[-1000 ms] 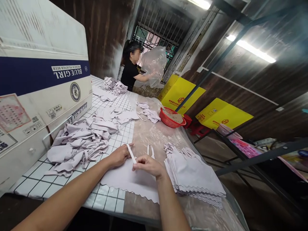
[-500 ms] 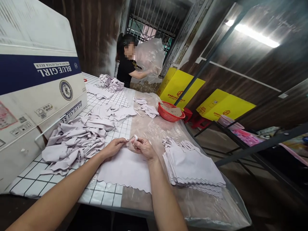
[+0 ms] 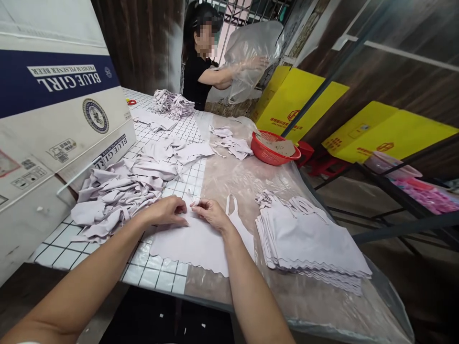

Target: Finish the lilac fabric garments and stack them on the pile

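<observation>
A pale lilac camisole (image 3: 201,248) with a wavy hem lies flat in front of me, its hem toward me. My right hand (image 3: 212,214) pinches one of its thin straps near the top edge. Just left of it, my left hand (image 3: 168,212) rests over the camisole with thumb and fingers apart, holding nothing I can see. The other strap loops up beyond my right wrist. To the right sits a neat stack of matching camisoles (image 3: 308,239). Left of my hands is a loose heap of the same crumpled garments (image 3: 125,191).
A large carton (image 3: 64,124) stands along the left side. At the back are a red basket (image 3: 274,155) with cardboard in it and a bundle of garments (image 3: 174,102). Across the table a person (image 3: 201,71) handles a clear plastic bag (image 3: 251,52). Yellow boxes (image 3: 297,102) stand behind.
My left hand has let go of the strap and moved slightly apart, its fingers opening. My right hand still pinches. The camisole's other strap now shows. The person's bag has shifted; my view has tilted down.
</observation>
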`<state>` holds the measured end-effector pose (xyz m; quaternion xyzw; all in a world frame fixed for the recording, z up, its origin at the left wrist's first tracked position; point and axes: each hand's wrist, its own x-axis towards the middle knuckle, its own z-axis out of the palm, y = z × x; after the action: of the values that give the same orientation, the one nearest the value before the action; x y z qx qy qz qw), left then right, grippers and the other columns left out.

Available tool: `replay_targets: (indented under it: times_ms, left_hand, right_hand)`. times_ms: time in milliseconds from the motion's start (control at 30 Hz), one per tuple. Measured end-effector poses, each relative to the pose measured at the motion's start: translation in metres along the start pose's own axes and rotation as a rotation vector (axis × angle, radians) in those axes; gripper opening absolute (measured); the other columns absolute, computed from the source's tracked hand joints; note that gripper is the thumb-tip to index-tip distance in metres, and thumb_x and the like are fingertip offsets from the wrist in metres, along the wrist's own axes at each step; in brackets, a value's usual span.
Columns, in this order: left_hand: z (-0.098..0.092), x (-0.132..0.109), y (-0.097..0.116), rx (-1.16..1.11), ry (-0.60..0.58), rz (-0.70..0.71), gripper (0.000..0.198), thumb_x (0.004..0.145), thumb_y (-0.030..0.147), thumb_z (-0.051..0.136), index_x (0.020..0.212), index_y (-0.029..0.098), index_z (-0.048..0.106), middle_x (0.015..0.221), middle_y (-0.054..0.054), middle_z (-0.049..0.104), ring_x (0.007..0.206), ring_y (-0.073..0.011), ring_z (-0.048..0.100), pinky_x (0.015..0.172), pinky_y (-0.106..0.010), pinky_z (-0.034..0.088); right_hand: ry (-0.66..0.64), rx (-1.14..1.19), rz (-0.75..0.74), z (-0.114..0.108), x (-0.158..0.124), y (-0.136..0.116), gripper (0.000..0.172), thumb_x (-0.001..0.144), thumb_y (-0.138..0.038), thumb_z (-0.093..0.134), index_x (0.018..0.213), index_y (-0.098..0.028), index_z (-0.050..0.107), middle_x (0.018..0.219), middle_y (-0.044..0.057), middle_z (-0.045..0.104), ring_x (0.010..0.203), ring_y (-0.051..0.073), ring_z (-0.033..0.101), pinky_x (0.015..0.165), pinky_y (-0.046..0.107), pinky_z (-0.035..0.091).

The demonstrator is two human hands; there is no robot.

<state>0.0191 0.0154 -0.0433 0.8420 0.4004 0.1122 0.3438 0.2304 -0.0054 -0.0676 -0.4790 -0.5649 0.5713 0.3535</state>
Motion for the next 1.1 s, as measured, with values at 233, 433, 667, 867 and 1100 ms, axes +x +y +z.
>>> replay_targets:
  times_ms: [233,433,667,867,1100]
  left_hand:
    - [0.013,0.005,0.003,-0.010,-0.036,-0.011,0.033,0.070,0.046,0.070,0.084,0.017,0.067,0.071,0.000,0.060,0.067,-0.0163,0.052,0.062,-0.026,0.036]
    - [0.016,0.004,0.002,-0.082,-0.041,0.010,0.025,0.071,0.040,0.067,0.083,0.018,0.069,0.080,-0.002,0.066,0.078,-0.0192,0.057,0.068,-0.026,0.040]
    - [0.025,0.010,-0.006,-0.128,-0.030,-0.005,0.025,0.074,0.039,0.064,0.083,0.018,0.073,0.079,-0.003,0.072,0.077,-0.0195,0.062,0.069,-0.026,0.042]
    - [0.028,0.013,-0.010,-0.150,-0.021,0.004,0.023,0.073,0.038,0.064,0.078,0.017,0.073,0.077,-0.004,0.072,0.076,-0.0194,0.062,0.067,-0.026,0.042]
    - [0.028,0.013,-0.007,-0.157,-0.013,0.004,0.023,0.073,0.039,0.064,0.075,0.017,0.071,0.072,-0.004,0.070,0.072,-0.0196,0.061,0.064,-0.027,0.040]
  right_hand:
    - [-0.043,0.020,0.027,-0.003,-0.004,-0.003,0.035,0.067,-0.046,0.079,0.082,-0.017,0.066,0.068,-0.003,0.056,0.057,0.008,0.044,0.053,0.021,0.034]
    - [-0.126,-0.078,-0.025,-0.008,-0.012,-0.010,0.029,0.072,-0.041,0.075,0.080,-0.016,0.063,0.069,-0.004,0.054,0.060,0.009,0.045,0.057,0.023,0.034]
    - [-0.178,-0.251,-0.076,-0.014,-0.016,-0.012,0.017,0.076,-0.031,0.068,0.075,-0.016,0.062,0.071,-0.003,0.056,0.067,0.011,0.049,0.063,0.024,0.036]
    - [-0.195,-0.285,-0.100,-0.012,-0.016,-0.013,0.014,0.074,-0.028,0.067,0.073,-0.016,0.059,0.068,-0.004,0.054,0.066,0.011,0.047,0.062,0.023,0.036]
    - [-0.187,-0.280,-0.099,-0.010,-0.016,-0.013,0.016,0.074,-0.031,0.069,0.073,-0.017,0.061,0.068,-0.003,0.056,0.068,0.012,0.050,0.064,0.024,0.038]
